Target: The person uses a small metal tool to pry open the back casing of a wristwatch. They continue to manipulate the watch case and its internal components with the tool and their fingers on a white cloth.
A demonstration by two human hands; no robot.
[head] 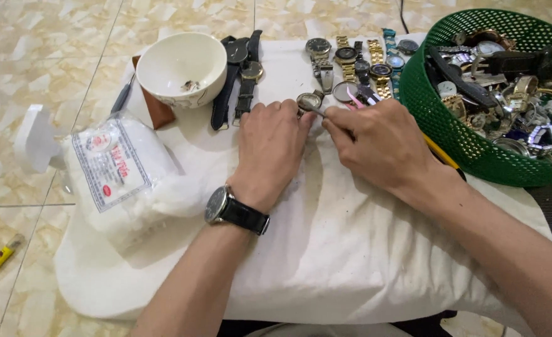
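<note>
Small watch case [308,101] pinned under left hand [271,146] fingertips, right hand [376,142] grip closed on thin tool [318,111].

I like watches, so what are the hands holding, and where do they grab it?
The left hand pins a small watch at its case edge against the white cloth. The right hand pinches a thin metal tool near its tip.

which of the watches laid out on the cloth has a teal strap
The teal-strapped watch at the far right of the row, beside the green plastic basket. The other watches there have gold, silver or black bands.
</note>
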